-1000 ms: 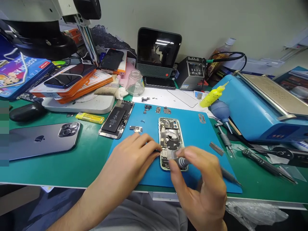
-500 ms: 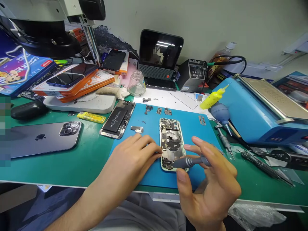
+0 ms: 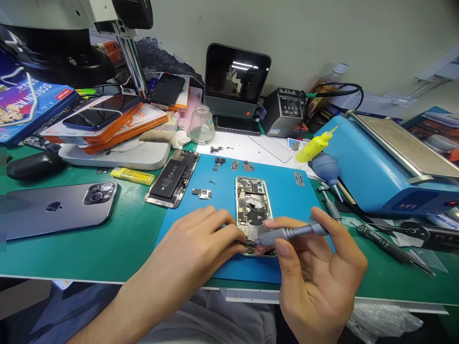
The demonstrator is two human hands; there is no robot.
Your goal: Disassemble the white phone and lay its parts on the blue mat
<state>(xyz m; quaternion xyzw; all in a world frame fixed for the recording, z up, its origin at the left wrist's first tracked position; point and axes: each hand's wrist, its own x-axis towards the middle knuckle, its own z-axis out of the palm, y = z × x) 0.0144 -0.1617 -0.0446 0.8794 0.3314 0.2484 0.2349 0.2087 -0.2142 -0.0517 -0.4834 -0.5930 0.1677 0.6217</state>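
Observation:
An opened phone housing [image 3: 256, 203] with exposed circuit boards lies on a blue mat [image 3: 215, 220]. My right hand [image 3: 322, 267] is closed round a grey screwdriver [image 3: 287, 234], its index finger on the back end. The tool slants low over the housing's lower part, its tip reaching my left fingertips. My left hand [image 3: 204, 243] reaches in at the lower left of the housing, thumb and fingers pinched together; what is between them is hidden. Small removed parts lie on the mat, among them a metal-and-black piece [image 3: 202, 193] and a camera module [image 3: 219, 161].
Left of the mat are a detached phone screen [image 3: 172, 179] with a battery on it, a yellow lighter [image 3: 132, 176] and a grey phone [image 3: 60, 210]. On the right lie tweezers [image 3: 394, 248], a blue air blower [image 3: 325, 166] and a blue machine [image 3: 380, 167]. A glass jar [image 3: 201, 125] stands behind.
The screwdriver has shifted, its front now meeting my left fingertips. My right index finger has come onto its back end. My left fingertips have moved slightly lower and right. The view has shifted a little.

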